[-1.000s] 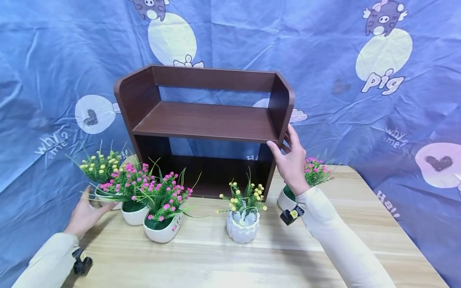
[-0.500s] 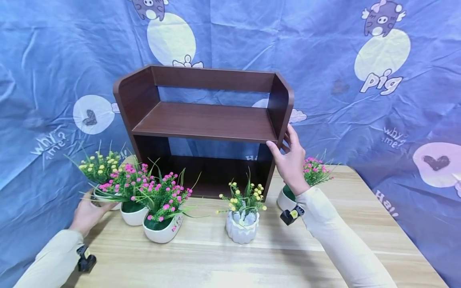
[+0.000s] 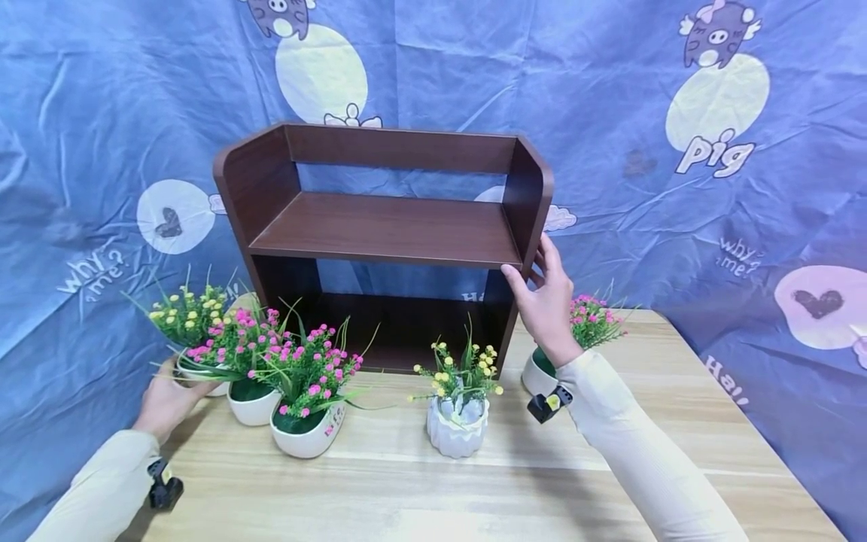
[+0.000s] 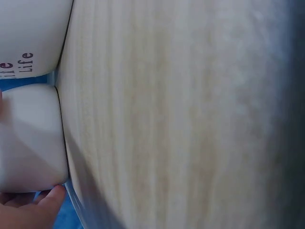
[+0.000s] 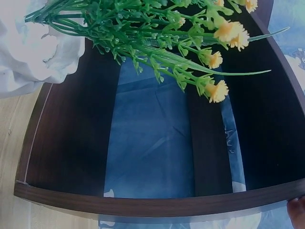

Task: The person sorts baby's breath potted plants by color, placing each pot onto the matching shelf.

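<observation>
At the far left in the head view, my left hand (image 3: 171,399) grips a white flowerpot (image 4: 31,138) with yellow artificial flowers (image 3: 193,312); the thumb is on its near right side. Fingertips (image 4: 53,198) touch the pot's lower edge in the left wrist view. My right hand (image 3: 547,305) holds the right side panel of a dark brown two-tier shelf (image 3: 393,226), thumb at the front edge and fingers round the outer side. In the right wrist view, a bit of the right hand (image 5: 298,212) shows at the shelf panel (image 5: 157,206).
Two white pots with pink flowers (image 3: 308,436) (image 3: 252,406) stand beside the left hand. A ribbed white pot (image 3: 457,433) with yellow flowers stands before the shelf. Another pink-flowered pot (image 3: 538,373) is partly behind the right wrist. Blue printed cloth (image 3: 609,98) hangs behind the wooden table (image 3: 379,497).
My left hand has shifted slightly right toward the yellow-flowered pot, and its fingers have come in closer round it. The right hand stays on the shelf panel.
</observation>
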`<state>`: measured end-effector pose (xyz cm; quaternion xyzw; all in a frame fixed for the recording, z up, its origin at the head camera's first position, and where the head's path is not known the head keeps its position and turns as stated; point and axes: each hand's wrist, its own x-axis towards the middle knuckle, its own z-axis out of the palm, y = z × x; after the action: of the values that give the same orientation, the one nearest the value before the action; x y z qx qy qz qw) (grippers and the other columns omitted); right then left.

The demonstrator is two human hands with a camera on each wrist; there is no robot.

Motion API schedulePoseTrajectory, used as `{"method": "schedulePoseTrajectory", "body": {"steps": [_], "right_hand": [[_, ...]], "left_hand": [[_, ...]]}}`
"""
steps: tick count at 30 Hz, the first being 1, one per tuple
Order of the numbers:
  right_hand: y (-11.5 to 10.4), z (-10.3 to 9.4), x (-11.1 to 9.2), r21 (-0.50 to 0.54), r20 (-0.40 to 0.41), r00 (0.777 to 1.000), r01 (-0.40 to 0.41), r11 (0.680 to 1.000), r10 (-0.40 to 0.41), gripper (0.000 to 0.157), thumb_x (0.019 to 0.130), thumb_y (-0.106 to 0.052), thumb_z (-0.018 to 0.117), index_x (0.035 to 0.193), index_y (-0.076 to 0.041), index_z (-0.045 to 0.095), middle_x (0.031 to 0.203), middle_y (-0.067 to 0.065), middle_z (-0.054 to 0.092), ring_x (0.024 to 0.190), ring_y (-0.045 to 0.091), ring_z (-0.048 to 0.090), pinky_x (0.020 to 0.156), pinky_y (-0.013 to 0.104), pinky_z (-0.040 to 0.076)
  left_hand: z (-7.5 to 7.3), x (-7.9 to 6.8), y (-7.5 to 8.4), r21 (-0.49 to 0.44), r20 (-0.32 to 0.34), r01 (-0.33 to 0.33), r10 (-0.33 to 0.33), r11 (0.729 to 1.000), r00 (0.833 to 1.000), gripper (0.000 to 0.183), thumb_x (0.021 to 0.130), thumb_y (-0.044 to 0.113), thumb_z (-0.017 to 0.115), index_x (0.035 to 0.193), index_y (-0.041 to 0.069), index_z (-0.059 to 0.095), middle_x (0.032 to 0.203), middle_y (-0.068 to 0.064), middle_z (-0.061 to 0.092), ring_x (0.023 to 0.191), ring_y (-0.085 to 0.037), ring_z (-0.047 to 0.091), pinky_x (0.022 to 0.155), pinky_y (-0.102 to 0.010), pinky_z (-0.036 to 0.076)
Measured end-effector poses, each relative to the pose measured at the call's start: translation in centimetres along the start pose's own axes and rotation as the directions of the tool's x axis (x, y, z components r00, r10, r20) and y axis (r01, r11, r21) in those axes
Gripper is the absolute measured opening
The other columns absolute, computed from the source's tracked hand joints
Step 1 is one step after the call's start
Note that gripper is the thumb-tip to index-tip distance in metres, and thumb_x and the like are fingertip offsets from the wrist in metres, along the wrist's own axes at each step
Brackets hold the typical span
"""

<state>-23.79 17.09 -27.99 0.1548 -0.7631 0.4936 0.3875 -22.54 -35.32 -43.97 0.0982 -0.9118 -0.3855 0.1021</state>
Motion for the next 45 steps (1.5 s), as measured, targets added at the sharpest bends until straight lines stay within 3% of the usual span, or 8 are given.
{"method": "schedulePoseTrajectory", "body": {"steps": [11, 17, 21, 25, 31, 34, 38, 45], "right_hand": [[1.3, 0.1, 0.1, -0.010, 0.000, 1.000, 0.000, 1.000, 0.000, 0.061, 0.087, -0.004, 0.068, 0.143, -0.004, 0.042, 0.133, 0.019, 0.054, 0.119, 0.031, 0.056, 0.096, 0.043, 0.049], [0.1, 0.1, 0.1, -0.008, 0.005, 1.000, -0.005, 1.000, 0.005, 0.059, 0.087, 0.000, 0.067, 0.141, 0.004, 0.041, 0.132, 0.024, 0.053, 0.119, 0.036, 0.055, 0.095, 0.047, 0.048], [0.2, 0.1, 0.1, -0.006, 0.006, 1.000, -0.005, 1.000, 0.005, 0.059, 0.087, 0.000, 0.066, 0.141, 0.004, 0.041, 0.132, 0.024, 0.053, 0.119, 0.036, 0.055, 0.095, 0.048, 0.047], [0.3, 0.1, 0.2, -0.002, 0.003, 1.000, -0.001, 1.000, 0.001, 0.059, 0.088, 0.000, 0.066, 0.141, 0.004, 0.041, 0.132, 0.024, 0.053, 0.119, 0.036, 0.055, 0.095, 0.048, 0.048], [0.3, 0.0, 0.0, -0.001, 0.008, 1.000, -0.003, 1.000, 0.003, 0.059, 0.088, 0.000, 0.066, 0.141, 0.004, 0.040, 0.133, 0.025, 0.052, 0.120, 0.037, 0.054, 0.096, 0.048, 0.048], [0.5, -0.1, -0.1, -0.003, 0.003, 1.000, -0.008, 1.000, 0.008, 0.059, 0.088, -0.001, 0.066, 0.141, 0.004, 0.040, 0.132, 0.025, 0.052, 0.120, 0.036, 0.054, 0.096, 0.048, 0.047], [1.3, 0.1, 0.0, 0.004, 0.002, 1.000, -0.006, 1.000, 0.006, 0.060, 0.088, -0.002, 0.066, 0.142, 0.001, 0.040, 0.133, 0.023, 0.052, 0.120, 0.036, 0.054, 0.096, 0.047, 0.047], [4.3, 0.3, 0.2, -0.002, -0.003, 1.000, 0.002, 1.000, -0.002, 0.063, 0.088, -0.012, 0.070, 0.144, -0.018, 0.042, 0.134, 0.009, 0.055, 0.120, 0.025, 0.056, 0.096, 0.040, 0.049]], "left_hand": [[-0.1, -0.2, 0.1, 0.039, -0.035, 0.002, -0.001, 0.999, 0.999, 0.088, 0.082, 0.031, 0.074, 0.143, -0.010, 0.026, 0.129, -0.044, 0.040, 0.115, -0.060, 0.039, 0.094, -0.065, 0.034], [-0.2, -0.5, -0.2, 0.048, -0.081, 0.013, -0.009, 0.999, 0.997, 0.087, 0.081, 0.035, 0.074, 0.142, -0.009, 0.032, 0.121, -0.042, 0.049, 0.109, -0.057, 0.045, 0.090, -0.062, 0.038], [-0.6, -0.9, -0.5, 0.053, -0.107, 0.020, -0.014, 0.998, 0.994, 0.083, 0.080, 0.039, 0.075, 0.137, -0.009, 0.038, 0.101, -0.033, 0.059, 0.093, -0.043, 0.054, 0.075, -0.045, 0.044], [-1.1, -1.4, -0.5, 0.057, -0.124, 0.017, -0.010, 0.998, 0.992, 0.078, 0.081, 0.039, 0.075, 0.131, -0.010, 0.042, 0.097, -0.026, 0.061, 0.082, -0.029, 0.055, 0.063, -0.028, 0.039], [-2.1, -1.9, -0.2, 0.035, -0.121, 0.018, -0.013, 0.999, 0.993, 0.085, 0.084, 0.039, 0.071, 0.141, -0.012, 0.031, 0.119, -0.038, 0.053, 0.099, -0.040, 0.053, 0.068, -0.025, 0.039], [-2.6, -2.1, 0.1, -0.003, -0.113, 0.016, -0.016, 1.000, 0.993, 0.090, 0.084, 0.039, 0.072, 0.144, -0.011, 0.026, 0.125, -0.039, 0.050, 0.089, -0.014, 0.058, 0.066, -0.014, 0.039], [-3.1, -2.4, 0.7, -0.076, -0.108, 0.010, -0.018, 0.997, 0.994, 0.090, 0.085, 0.035, 0.072, 0.147, -0.009, 0.022, 0.132, -0.037, 0.047, 0.078, 0.021, 0.036, 0.063, -0.001, 0.036], [-4.3, -2.9, 2.7, -0.157, -0.122, 0.026, -0.046, 0.987, 0.991, 0.091, 0.086, 0.036, 0.071, 0.148, -0.006, 0.020, 0.138, -0.033, 0.043, 0.085, 0.020, 0.041, 0.067, 0.001, 0.038]]}}
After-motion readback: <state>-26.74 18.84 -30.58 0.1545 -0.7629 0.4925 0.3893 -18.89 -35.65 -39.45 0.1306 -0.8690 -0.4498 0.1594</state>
